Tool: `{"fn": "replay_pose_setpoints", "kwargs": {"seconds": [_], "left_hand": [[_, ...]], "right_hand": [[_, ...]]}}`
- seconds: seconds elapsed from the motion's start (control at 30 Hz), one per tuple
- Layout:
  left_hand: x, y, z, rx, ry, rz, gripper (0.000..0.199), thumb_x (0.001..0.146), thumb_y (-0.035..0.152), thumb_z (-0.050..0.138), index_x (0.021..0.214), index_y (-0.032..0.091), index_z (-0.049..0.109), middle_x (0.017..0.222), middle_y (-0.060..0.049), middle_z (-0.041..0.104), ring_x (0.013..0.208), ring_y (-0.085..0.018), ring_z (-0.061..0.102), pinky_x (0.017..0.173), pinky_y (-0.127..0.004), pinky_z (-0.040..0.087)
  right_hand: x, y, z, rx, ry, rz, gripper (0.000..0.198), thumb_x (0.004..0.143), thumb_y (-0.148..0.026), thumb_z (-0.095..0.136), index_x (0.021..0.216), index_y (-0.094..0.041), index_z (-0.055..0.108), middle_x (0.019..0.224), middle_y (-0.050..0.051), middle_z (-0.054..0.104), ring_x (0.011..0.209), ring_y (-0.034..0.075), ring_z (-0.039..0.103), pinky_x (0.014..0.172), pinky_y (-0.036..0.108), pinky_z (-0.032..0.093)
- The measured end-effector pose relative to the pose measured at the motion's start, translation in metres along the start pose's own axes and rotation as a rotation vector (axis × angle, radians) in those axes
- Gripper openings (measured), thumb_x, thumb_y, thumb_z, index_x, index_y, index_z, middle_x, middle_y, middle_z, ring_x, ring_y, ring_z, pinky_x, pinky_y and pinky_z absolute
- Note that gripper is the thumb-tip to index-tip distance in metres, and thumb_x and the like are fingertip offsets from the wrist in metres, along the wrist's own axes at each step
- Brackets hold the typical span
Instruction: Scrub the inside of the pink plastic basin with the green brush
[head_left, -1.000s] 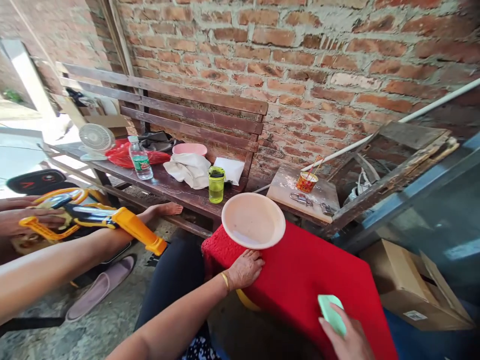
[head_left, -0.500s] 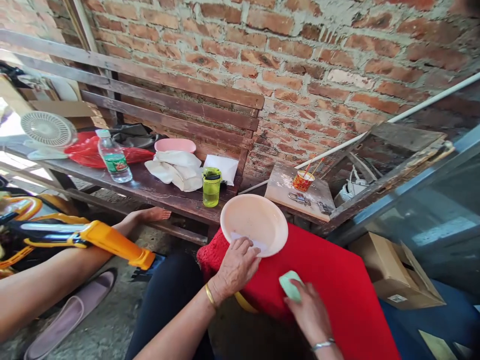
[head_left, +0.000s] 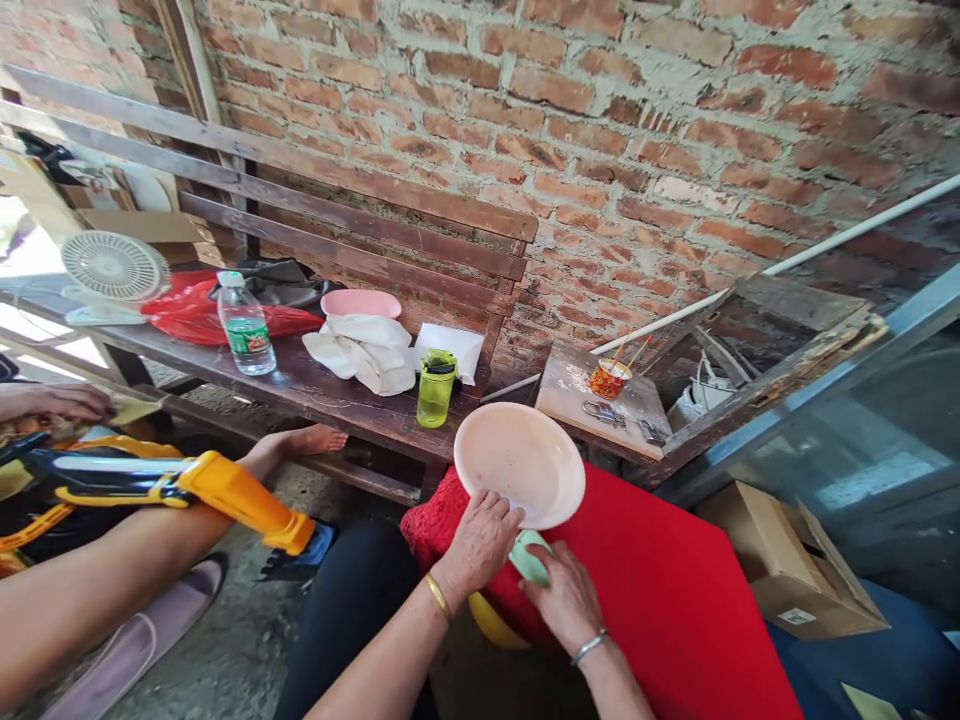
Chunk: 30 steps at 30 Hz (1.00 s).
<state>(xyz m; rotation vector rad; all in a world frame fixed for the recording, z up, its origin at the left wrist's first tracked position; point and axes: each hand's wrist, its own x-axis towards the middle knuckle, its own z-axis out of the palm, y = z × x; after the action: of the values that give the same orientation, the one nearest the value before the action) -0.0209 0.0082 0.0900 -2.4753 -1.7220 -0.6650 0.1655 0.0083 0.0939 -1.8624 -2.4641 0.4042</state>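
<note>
A pale pink basin (head_left: pixel 525 455) rests on a red cloth (head_left: pixel 667 570) in front of me, slightly tilted towards me. At its near rim is my left hand (head_left: pixel 481 535), fingers curled over a thin white piece that is mostly hidden beneath them. My right hand (head_left: pixel 564 595) is wrapped round a mint-green rounded block (head_left: pixel 529 557), which looks like a bar of soap. The block is just below the rim, close beside my left fingers. A gold bangle circles my left wrist and a silver one my right.
A wooden bench (head_left: pixel 360 415) holds a green bottle (head_left: pixel 436 388), a water bottle (head_left: pixel 247 325), white cloth (head_left: pixel 367 352) and a fan (head_left: pixel 115 265). Locks and a red cup (head_left: pixel 609 378) sit on a board. At left are another person's leg (head_left: pixel 142 540) and an orange toy (head_left: pixel 240 495).
My right hand has brought the green block leftwards to the basin's near rim, beside my left hand. Less of the white piece shows. At left, the other person's hand has come into view.
</note>
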Motion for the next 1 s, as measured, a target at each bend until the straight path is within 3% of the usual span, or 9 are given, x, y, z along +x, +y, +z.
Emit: {"fn": "replay_pose_setpoints", "kwargs": {"seconds": [0.23,0.3,0.47,0.57,0.63,0.73,0.83,0.9,1.0], "left_hand": [[0.0,0.0,-0.003,0.011,-0.008,0.024,0.018,0.099,0.02,0.047,0.11,0.021,0.061,0.093,-0.006,0.06,0.095,-0.025,0.053,0.098,-0.044,0.038],[0.0,0.002,-0.003,0.009,0.0,0.005,0.017,0.098,0.02,0.048,0.109,0.021,0.062,0.094,-0.006,0.06,0.096,-0.025,0.053,0.099,-0.044,0.037],[0.0,0.009,0.005,0.035,0.053,-0.001,0.02,0.098,0.02,0.05,0.115,0.022,0.061,0.098,-0.006,0.06,0.099,-0.026,0.053,0.102,-0.05,0.035],[0.001,0.012,0.009,0.052,0.082,0.007,0.022,0.098,0.02,0.049,0.117,0.021,0.061,0.099,-0.007,0.062,0.1,-0.027,0.053,0.105,-0.053,0.032],[0.001,0.014,0.01,0.06,0.084,0.003,0.024,0.098,0.02,0.05,0.119,0.021,0.061,0.098,-0.007,0.062,0.099,-0.027,0.054,0.106,-0.054,0.032],[0.001,0.014,0.009,0.058,0.064,-0.001,0.026,0.097,0.019,0.051,0.121,0.023,0.06,0.096,-0.006,0.061,0.098,-0.027,0.054,0.105,-0.053,0.032],[0.001,0.013,0.009,0.05,0.04,0.002,0.026,0.097,0.019,0.049,0.121,0.023,0.06,0.097,-0.006,0.061,0.098,-0.026,0.054,0.105,-0.053,0.033],[0.001,0.01,0.009,0.049,0.025,0.01,0.028,0.096,0.016,0.049,0.122,0.022,0.059,0.098,-0.006,0.062,0.099,-0.027,0.054,0.106,-0.053,0.032],[0.004,0.004,0.008,0.055,-0.004,0.011,0.03,0.092,0.007,0.05,0.117,0.021,0.061,0.097,-0.006,0.063,0.098,-0.026,0.055,0.107,-0.053,0.032]], "right_hand": [[-0.047,0.161,-0.038,-0.096,0.123,0.566,0.053,0.091,-0.052,0.036,0.123,-0.025,0.068,0.08,0.01,0.064,0.079,0.035,0.071,0.073,0.047,0.054],[-0.056,0.153,-0.035,-0.05,0.136,0.544,0.057,0.09,-0.055,0.037,0.126,-0.022,0.066,0.087,0.013,0.065,0.084,0.034,0.071,0.076,0.046,0.054],[-0.041,0.03,0.004,0.099,0.069,0.13,0.044,0.085,-0.041,0.057,0.125,-0.029,0.067,0.115,0.009,0.066,0.106,0.026,0.066,0.091,0.033,0.05],[-0.032,0.003,0.013,0.071,0.054,0.033,0.045,0.08,-0.033,0.063,0.125,-0.034,0.067,0.121,0.006,0.065,0.112,0.024,0.063,0.097,0.032,0.046],[-0.037,0.033,0.008,0.054,0.047,0.117,0.045,0.08,-0.036,0.061,0.125,-0.033,0.067,0.116,0.006,0.066,0.107,0.024,0.065,0.093,0.033,0.048],[-0.064,0.127,-0.009,0.099,0.107,0.393,0.049,0.079,-0.048,0.056,0.123,-0.029,0.069,0.105,0.008,0.069,0.102,0.028,0.067,0.089,0.039,0.052],[-0.095,0.209,-0.022,0.078,0.267,0.602,0.048,0.076,-0.054,0.052,0.11,-0.027,0.074,0.071,0.01,0.065,0.081,0.037,0.069,0.082,0.054,0.052],[-0.103,0.228,-0.024,0.098,0.332,0.643,0.044,0.074,-0.054,0.052,0.102,-0.029,0.075,0.06,0.008,0.059,0.072,0.039,0.067,0.078,0.057,0.051],[-0.089,0.192,-0.017,0.253,0.292,0.518,0.047,0.071,-0.048,0.053,0.109,-0.027,0.072,0.077,0.009,0.066,0.081,0.035,0.069,0.08,0.05,0.054]]}}
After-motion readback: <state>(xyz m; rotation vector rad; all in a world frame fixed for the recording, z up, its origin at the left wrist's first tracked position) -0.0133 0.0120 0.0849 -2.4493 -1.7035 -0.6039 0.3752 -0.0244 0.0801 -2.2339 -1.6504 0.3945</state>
